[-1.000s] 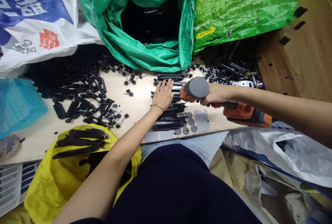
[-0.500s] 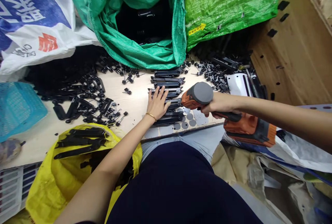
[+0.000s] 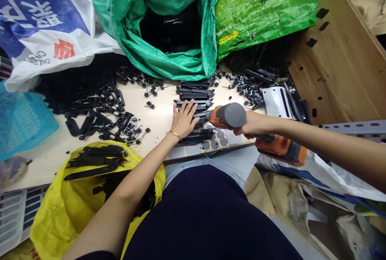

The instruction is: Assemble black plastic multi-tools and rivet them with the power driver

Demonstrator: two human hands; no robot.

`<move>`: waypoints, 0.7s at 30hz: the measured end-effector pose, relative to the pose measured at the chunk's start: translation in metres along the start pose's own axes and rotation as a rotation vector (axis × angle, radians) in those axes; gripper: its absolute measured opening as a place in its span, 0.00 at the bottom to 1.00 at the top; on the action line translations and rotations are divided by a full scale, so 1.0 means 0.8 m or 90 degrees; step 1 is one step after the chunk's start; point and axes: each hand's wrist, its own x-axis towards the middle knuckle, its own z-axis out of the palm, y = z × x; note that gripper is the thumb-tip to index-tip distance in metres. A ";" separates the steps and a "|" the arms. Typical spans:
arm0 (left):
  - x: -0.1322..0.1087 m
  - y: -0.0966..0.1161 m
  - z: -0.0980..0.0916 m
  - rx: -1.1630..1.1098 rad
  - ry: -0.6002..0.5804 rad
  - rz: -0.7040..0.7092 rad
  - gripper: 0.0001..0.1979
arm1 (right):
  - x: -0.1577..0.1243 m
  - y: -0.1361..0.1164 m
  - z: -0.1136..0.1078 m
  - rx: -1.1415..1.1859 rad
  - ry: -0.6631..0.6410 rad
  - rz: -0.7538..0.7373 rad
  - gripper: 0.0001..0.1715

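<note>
My right hand (image 3: 245, 125) is wrapped round the grip of an orange and black cordless drill (image 3: 229, 116). Its nose points left, up against the end of one of the long black plastic parts (image 3: 201, 117). Several such parts lie side by side in a column on the table. My left hand (image 3: 183, 124) rests flat across the left ends of this column, fingers spread. Fingertips touch a black part (image 3: 201, 103) higher in the column, and the thumb reaches the one at the drill. The contact at the drill's tip is too small to make out.
Loose black-headed screws (image 3: 250, 89) and black pieces (image 3: 117, 125) lie in heaps on both sides. A green sack (image 3: 181, 67) stands behind, a yellow bag (image 3: 60, 207) at front left, a blue basket (image 3: 33, 119) at left. A wooden board (image 3: 340, 59) borders the right.
The drill's body and battery have swung slightly left and up, its nose staying at the black part. My left hand has kept its place. The whole view has shifted slightly.
</note>
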 end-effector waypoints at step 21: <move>-0.052 0.020 0.030 0.028 -0.005 -0.035 0.25 | -0.009 0.001 0.037 -0.182 -0.089 0.031 0.10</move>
